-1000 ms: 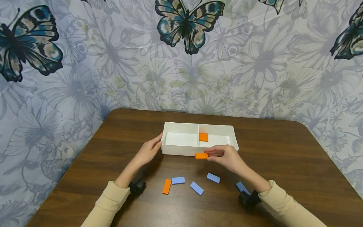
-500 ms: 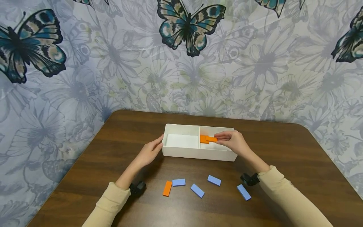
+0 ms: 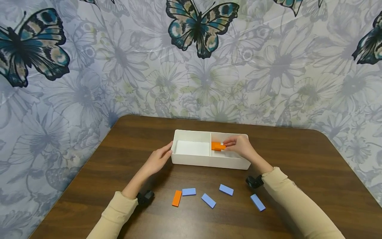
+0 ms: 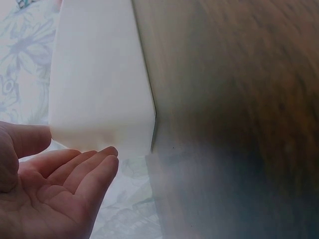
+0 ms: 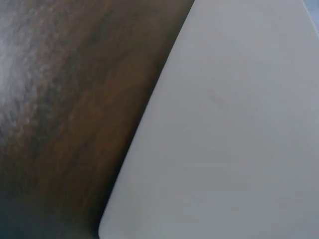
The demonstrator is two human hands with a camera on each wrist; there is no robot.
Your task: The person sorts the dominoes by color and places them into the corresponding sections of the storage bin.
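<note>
Two orange blocks partly hidden under right hand pinching one, left hand flat against white tray

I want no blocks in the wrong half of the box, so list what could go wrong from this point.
1. The right hand holds an orange block just right of the divider in the white box; a loose release could tip it into the left half.
2. The left hand only rests open against the box's end, so a push might slide the box.
3. The right sleeve hangs over a blue block and may drag it.
</note>
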